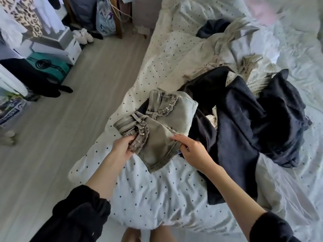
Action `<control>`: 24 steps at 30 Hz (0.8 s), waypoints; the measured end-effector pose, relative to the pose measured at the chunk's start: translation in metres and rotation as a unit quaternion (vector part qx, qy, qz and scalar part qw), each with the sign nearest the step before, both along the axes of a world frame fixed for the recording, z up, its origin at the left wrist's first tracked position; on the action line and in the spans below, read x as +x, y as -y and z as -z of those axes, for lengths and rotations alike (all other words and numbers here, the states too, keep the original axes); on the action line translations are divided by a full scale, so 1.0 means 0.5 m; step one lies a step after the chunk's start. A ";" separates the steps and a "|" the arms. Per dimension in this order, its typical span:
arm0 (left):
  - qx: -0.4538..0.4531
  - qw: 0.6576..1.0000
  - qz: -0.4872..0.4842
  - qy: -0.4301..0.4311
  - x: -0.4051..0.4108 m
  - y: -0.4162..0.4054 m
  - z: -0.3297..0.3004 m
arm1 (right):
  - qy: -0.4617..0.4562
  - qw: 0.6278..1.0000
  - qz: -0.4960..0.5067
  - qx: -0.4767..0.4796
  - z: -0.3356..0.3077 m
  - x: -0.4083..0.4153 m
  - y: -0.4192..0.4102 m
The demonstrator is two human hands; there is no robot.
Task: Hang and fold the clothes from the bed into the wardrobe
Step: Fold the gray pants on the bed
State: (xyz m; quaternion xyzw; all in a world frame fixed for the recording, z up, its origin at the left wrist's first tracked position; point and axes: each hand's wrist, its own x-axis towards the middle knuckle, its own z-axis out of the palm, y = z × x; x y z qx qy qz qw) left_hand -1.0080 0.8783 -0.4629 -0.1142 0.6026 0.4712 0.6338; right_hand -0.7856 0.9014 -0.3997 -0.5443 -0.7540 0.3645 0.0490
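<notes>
Both hands hold a folded pair of grey jeans [157, 126] over the near edge of the bed [157, 198]. On the left hand [122, 149] the grip pinches the waistband end, thumb on top beside a row of small metal studs, fingers curled underneath. On the right hand [194, 152] the grip holds the opposite edge of the fold, the fingers partly tucked under the cloth and the index finger lying flat on top. The jeans are folded into a thick bundle, the far part resting on the dotted duvet [148, 189], the near hem hanging between the two hands.

Just right of the right hand, a dark navy garment [241, 130] sprawls across the bed, and part of it runs under the jeans. Beyond it, farther from both hands, lies a beige garment [209, 55] with a fringed edge, and past that a small dark piece of clothing [211, 28].

Well to the left of the left hand, across the wooden floor [78, 110], clothes hang on a rail, among them a leopard-print piece [24, 14]. Below them stand white boxes [57, 48] and a teal box [50, 65], with white shoes [83, 35] nearby. Black sleeves [78, 215] are pushed up both forearms.
</notes>
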 end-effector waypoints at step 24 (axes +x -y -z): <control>-0.100 0.867 0.207 -0.441 -0.100 0.201 0.107 | 0.280 0.865 -0.348 0.228 0.197 -0.270 -0.219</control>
